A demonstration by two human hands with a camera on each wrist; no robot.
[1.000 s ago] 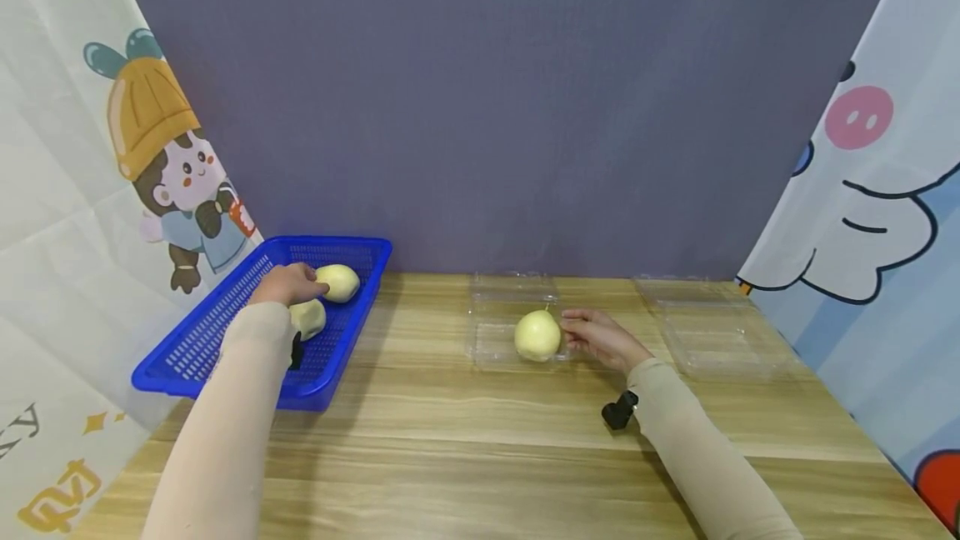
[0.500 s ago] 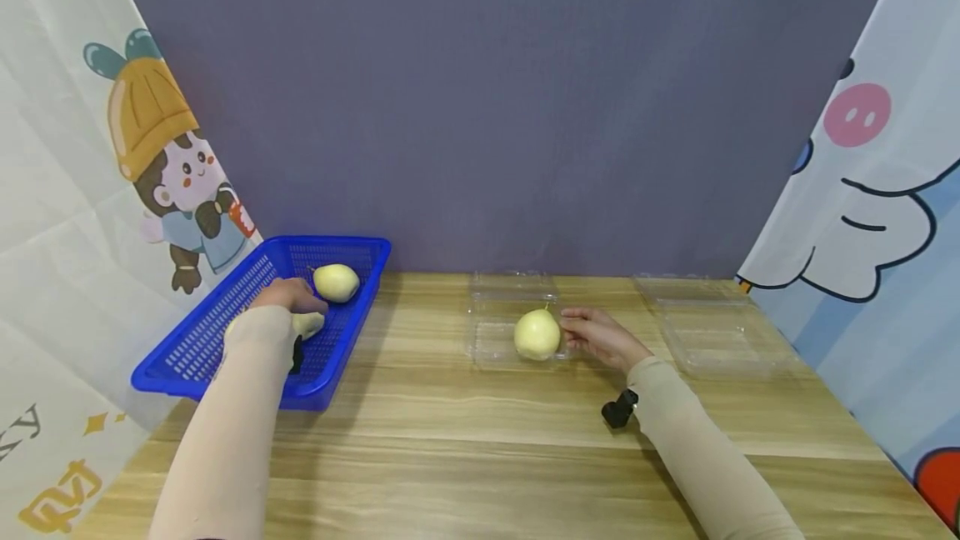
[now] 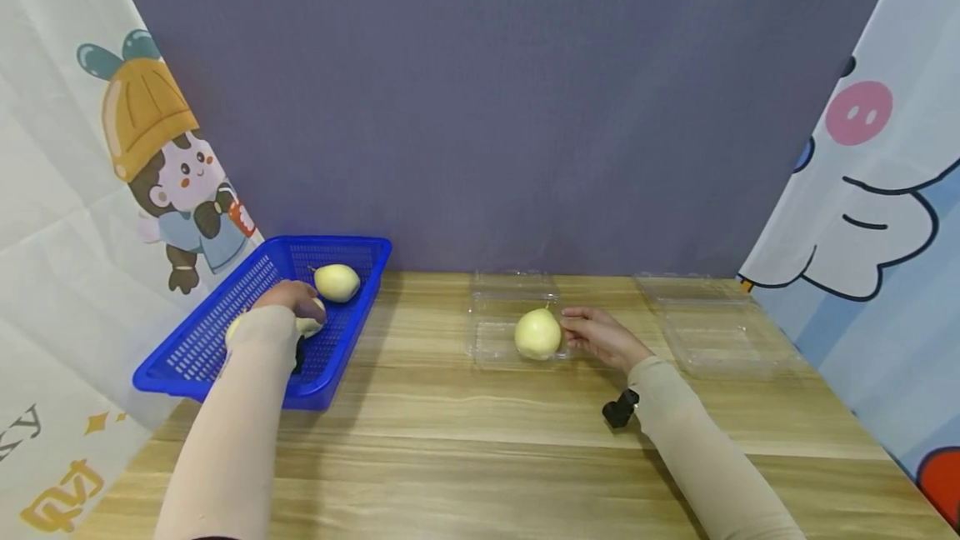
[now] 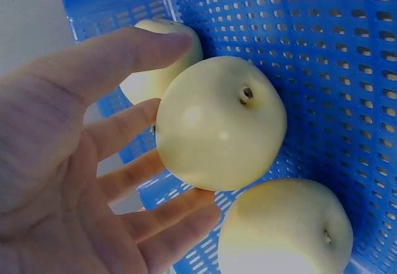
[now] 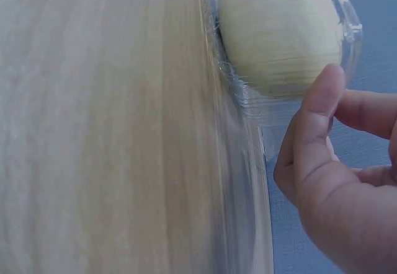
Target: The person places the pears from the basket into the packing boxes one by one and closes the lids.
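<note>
In the blue basket (image 3: 352,348) at left, my left hand (image 3: 288,298) reaches over a pale yellow pear (image 4: 217,125). In the left wrist view its spread fingers touch the pear's side, and the thumb extends above it. Two other pears lie close by, one at the upper left (image 4: 146,85) and one at the lower right (image 4: 285,224). Near the table's middle, a pear (image 3: 537,334) with its stem up sits in a clear plastic container (image 3: 491,348). The thumb and index finger of my right hand (image 3: 603,340) pinch that container's rim beside the pear.
A second clear container (image 3: 712,344), its lid folded back, stands on the wooden table (image 3: 480,457) at right. A grey cloth (image 3: 510,107) hangs behind the table, and printed cloths flank both sides. A black wrist camera (image 3: 619,409) sits under the right forearm.
My left hand has moved off the back pear and come toward me, onto a nearer pear in the basket. The right hand stays at the container's rim.
</note>
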